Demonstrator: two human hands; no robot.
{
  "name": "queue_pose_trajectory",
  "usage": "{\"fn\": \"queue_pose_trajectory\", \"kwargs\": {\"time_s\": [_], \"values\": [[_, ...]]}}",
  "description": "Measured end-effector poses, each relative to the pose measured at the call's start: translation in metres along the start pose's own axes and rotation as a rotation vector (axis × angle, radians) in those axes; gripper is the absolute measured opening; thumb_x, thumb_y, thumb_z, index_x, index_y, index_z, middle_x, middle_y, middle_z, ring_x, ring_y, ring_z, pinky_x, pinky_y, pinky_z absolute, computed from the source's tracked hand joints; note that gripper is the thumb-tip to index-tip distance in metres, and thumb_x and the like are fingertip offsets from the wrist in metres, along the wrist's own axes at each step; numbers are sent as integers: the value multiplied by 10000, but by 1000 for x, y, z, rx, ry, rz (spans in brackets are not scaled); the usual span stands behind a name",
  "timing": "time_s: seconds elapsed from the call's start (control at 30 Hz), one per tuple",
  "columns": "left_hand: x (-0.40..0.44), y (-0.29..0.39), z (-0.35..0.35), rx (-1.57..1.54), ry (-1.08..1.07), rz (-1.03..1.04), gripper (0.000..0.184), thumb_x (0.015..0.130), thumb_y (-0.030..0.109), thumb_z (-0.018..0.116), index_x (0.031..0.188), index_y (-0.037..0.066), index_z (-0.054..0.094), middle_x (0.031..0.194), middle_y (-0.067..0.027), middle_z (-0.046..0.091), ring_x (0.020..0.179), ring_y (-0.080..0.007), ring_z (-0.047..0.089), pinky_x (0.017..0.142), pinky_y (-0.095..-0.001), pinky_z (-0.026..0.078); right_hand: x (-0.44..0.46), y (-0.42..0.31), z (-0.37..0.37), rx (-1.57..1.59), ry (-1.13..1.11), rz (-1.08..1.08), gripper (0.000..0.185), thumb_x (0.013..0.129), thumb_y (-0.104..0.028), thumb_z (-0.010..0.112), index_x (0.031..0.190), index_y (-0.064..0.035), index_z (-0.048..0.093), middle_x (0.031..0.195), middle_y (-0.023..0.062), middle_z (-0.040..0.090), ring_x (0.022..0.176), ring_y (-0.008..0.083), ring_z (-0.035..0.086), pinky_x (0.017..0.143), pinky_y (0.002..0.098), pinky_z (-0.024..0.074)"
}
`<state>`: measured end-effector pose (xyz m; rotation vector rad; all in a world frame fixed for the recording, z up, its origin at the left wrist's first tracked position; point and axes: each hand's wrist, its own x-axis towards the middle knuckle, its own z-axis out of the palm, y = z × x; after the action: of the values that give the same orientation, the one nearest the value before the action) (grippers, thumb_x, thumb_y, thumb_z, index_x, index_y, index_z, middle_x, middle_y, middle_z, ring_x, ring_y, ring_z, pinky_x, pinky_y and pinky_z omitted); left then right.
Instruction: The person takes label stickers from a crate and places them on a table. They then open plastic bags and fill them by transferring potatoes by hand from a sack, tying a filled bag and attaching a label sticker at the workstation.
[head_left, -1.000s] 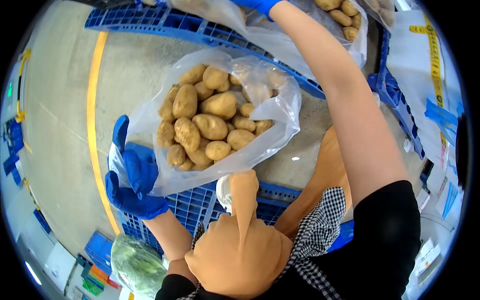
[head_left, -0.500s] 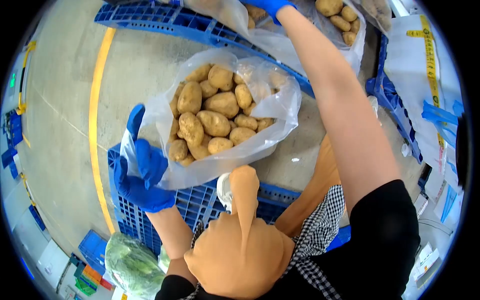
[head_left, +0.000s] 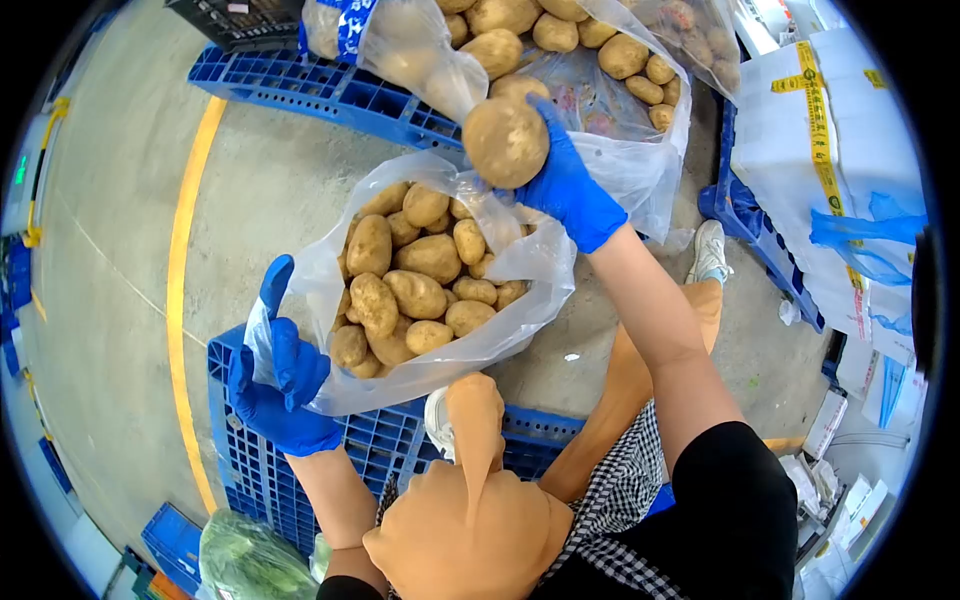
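My left hand (head_left: 285, 375), in a blue glove, grips the left edge of a clear plastic bag (head_left: 440, 372), with one finger pointing up. Several brown potatoes (head_left: 428, 258) fill this opened bag. My right hand (head_left: 570, 185), also gloved in blue, is closed around a large potato (head_left: 505, 143) above the bag's far rim. Right behind it shows another potato (head_left: 519, 87); whether the hand holds that one too, I cannot tell. Beyond is a second open plastic bag (head_left: 640, 175) with more potatoes (head_left: 622, 57) inside.
Blue pallets lie at the far side (head_left: 330, 90) and near my body (head_left: 375, 450). White boxes (head_left: 790, 130) with yellow tape are stacked at the right. A black crate (head_left: 245, 22) stands far left, and bagged green vegetables (head_left: 250, 560) lie at lower left.
My right hand has come back from the far bag toward the near one and now shows a potato in its grasp. My left hand keeps its hold on the bag edge.
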<state>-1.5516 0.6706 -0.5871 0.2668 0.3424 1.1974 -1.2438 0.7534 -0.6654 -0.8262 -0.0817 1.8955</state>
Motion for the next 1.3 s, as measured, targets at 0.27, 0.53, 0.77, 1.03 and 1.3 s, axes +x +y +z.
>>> {"fn": "queue_pose_trajectory", "kwargs": {"time_s": [0.27, 0.53, 0.77, 1.03, 1.3], "values": [[-39, 18, -3, 268, 103, 52, 763, 841, 320, 502, 1283, -200, 161, 514, 8, 416, 347, -25, 303, 364, -154, 230, -4, 107, -107, -1752, -225, 498, 507, 801, -409, 560, 1154, -47, 524, 1147, 149, 558, 1048, 297, 538, 837, 374, 462], [-22, 10, 18, 714, 525, 155, 776, 828, 347, 485, 1292, -189, 170, 607, -71, 546, 361, -28, 375, 385, -128, 297, -87, -24, -122, -2326, 363, -753, 567, 765, -276, 611, 1260, -62, 434, 1141, 175, 540, 1019, 329, 534, 856, 398, 437], [-15, 15, 7, 561, 231, 70, 796, 826, 381, 482, 1299, -179, 172, 554, -35, 487, 363, -36, 348, 393, -141, 280, -54, -19, -42, -2216, -61, -485, 256, 807, -254, 547, 779, -3, 587, 753, 205, 578, 702, 355, 565, 632, 420, 441], [-40, 7, -10, 642, 764, 478, 819, 823, 420, 479, 1307, -167, 175, 493, 7, 420, 365, -45, 317, 403, -156, 260, 72, 194, 63, -2200, -656, -199, 618, 694, -452, 653, 1166, -73, 529, 1157, 149, 547, 1064, 309, 517, 892, 401, 415], [-42, 29, -2, 451, 116, 42, 840, 842, 390, 490, 1324, -162, 80, 455, 27, 395, 350, -36, 297, 398, -171, 262, 99, 163, -14, -1396, -388, 305, 550, 728, -429, 647, 1114, -47, 559, 1118, 174, 567, 994, 313, 561, 823, 370, 447]]}}
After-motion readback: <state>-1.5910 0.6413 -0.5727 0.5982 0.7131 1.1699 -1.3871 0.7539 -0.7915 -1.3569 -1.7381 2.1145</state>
